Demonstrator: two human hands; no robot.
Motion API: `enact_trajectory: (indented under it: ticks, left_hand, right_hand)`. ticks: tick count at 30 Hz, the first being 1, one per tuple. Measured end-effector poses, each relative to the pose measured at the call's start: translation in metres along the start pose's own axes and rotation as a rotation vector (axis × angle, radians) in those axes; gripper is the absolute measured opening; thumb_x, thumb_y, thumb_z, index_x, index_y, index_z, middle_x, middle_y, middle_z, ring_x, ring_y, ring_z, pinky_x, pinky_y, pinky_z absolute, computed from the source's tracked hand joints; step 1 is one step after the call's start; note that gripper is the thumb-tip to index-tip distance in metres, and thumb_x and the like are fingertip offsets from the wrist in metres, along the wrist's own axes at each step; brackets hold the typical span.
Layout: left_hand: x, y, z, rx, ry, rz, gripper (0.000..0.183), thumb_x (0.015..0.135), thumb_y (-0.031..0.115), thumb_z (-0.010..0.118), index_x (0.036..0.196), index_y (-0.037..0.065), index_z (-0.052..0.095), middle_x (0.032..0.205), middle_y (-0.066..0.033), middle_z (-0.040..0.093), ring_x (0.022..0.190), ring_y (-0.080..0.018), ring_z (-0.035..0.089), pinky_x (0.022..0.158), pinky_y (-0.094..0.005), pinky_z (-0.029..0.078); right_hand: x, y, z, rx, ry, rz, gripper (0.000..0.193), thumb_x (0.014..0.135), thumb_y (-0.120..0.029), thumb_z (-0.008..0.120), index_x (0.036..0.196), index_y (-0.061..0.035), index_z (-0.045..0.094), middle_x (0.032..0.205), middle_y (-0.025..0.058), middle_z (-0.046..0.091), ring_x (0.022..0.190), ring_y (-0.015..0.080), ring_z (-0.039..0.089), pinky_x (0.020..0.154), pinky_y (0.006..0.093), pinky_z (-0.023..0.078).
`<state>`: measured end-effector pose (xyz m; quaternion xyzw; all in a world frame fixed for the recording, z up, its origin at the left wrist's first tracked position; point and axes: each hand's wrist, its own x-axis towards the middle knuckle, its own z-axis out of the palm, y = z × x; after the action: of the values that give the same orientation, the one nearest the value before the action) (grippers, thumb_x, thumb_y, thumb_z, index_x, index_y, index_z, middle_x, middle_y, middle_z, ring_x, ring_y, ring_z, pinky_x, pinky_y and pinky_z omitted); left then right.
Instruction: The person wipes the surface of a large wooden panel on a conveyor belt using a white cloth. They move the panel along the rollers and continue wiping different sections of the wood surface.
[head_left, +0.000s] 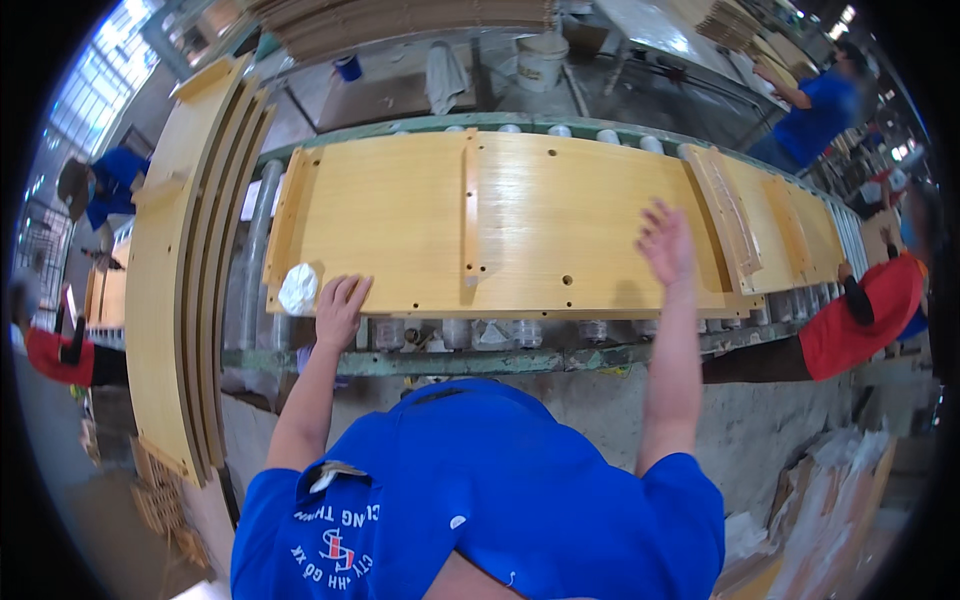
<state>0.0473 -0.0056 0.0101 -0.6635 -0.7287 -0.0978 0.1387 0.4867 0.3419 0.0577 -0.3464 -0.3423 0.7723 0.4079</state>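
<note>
A long light wooden panel lies on the roller conveyor before me, with drilled holes and a wooden cross strip near its middle. My left hand rests at the panel's near edge, fingers laid over the top, holding nothing that I can see. Just left of it, a crumpled white cloth or paper wad sits on the panel's near left corner. My right hand is above the panel's right part, fingers spread and nothing in them. A second wooden panel adjoins on the right.
Several tall boards stand stacked at my left. Green conveyor rails run along the near side. A co-worker in red touches the right panel; another in blue is farther back. A white bucket stands beyond the conveyor.
</note>
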Motion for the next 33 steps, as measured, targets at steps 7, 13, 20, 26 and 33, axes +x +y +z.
enact_trajectory:
  ticks: [7,13,20,26,33]
  left_hand:
    - [0.000,-0.001,0.011,-0.056,0.051,-0.012,0.069,0.062,0.000,0.062,0.127,0.021,0.051,0.119,-0.0044,0.050,0.113,-0.0270,0.045,0.098,-0.0389,0.040]
    - [0.012,0.005,0.014,-0.117,0.066,-0.033,0.065,0.066,0.004,0.061,0.128,0.021,0.050,0.120,-0.0025,0.050,0.115,-0.0250,0.044,0.099,-0.0393,0.037]
    - [-0.012,-0.010,0.021,-0.079,0.059,-0.086,0.055,0.076,0.010,0.053,0.130,0.020,0.048,0.120,-0.0031,0.050,0.116,-0.0240,0.044,0.101,-0.0396,0.034]
    - [-0.017,-0.021,0.029,-0.112,0.097,-0.044,0.047,0.083,0.017,0.049,0.130,0.019,0.047,0.126,-0.0053,0.048,0.118,-0.0258,0.044,0.103,-0.0399,0.033]
    - [-0.010,-0.019,0.035,-0.091,0.098,0.027,0.036,0.084,0.020,0.048,0.118,0.008,0.054,0.122,-0.0156,0.050,0.122,-0.0319,0.041,0.103,-0.0471,0.031]
  right_hand:
    - [0.002,0.109,0.151,-0.296,-0.356,0.108,0.060,0.095,-0.057,0.029,0.131,-0.0111,0.044,0.104,0.0050,0.056,0.083,0.0138,0.049,0.072,0.0304,0.042]
    - [0.018,0.139,0.141,0.571,-0.366,0.617,0.061,0.094,-0.059,0.029,0.134,-0.0138,0.036,0.066,0.0023,0.047,0.044,0.0069,0.032,0.042,0.0216,0.033]
    - [-0.036,0.139,0.201,-0.290,-0.251,0.511,0.050,0.094,-0.047,0.042,0.133,-0.0149,0.039,0.056,-0.0003,0.043,0.041,0.0051,0.035,0.037,0.0185,0.030]
    - [-0.074,0.188,0.281,-0.948,-0.417,-0.076,0.033,0.090,-0.021,0.056,0.118,-0.0043,0.054,0.058,-0.0008,0.049,0.050,0.0052,0.044,0.045,0.0208,0.036]
    - [-0.021,0.294,0.387,-1.259,-0.536,-0.193,0.038,0.082,-0.026,0.065,0.110,-0.0010,0.059,0.087,0.0095,0.061,0.070,0.0161,0.058,0.064,0.0289,0.048]
